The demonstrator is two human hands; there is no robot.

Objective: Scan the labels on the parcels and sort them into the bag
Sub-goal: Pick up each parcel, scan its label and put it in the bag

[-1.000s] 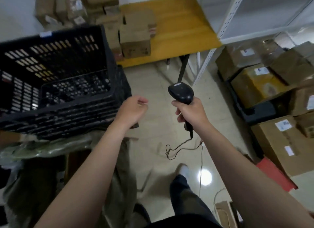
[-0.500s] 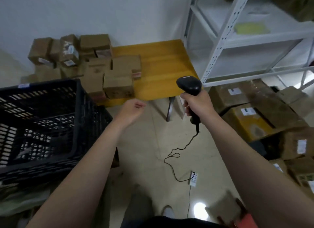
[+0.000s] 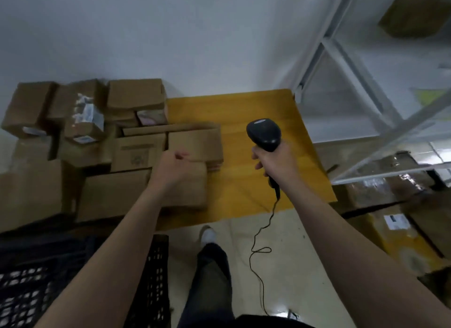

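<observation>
Several brown cardboard parcels (image 3: pixel 136 152) are piled on the left half of a low yellow table (image 3: pixel 246 122) by the white wall. My left hand (image 3: pixel 174 167) hovers over the near parcels, fingers curled in a loose fist, holding nothing. My right hand (image 3: pixel 274 164) grips a black handheld scanner (image 3: pixel 263 133) above the bare yellow tabletop; its cord (image 3: pixel 261 249) hangs down to the floor. No bag is in view.
A black slotted plastic crate (image 3: pixel 151 279) stands at lower left. A white metal shelf rack (image 3: pixel 366 88) rises at right, with more taped boxes (image 3: pixel 395 220) on the floor beneath it. My leg and white shoe (image 3: pixel 208 235) are on the tiled floor.
The view has swung up and forward from the crate to the table. Both hands now reach over the table, the left one above the parcels. The scanner stays in my right hand.
</observation>
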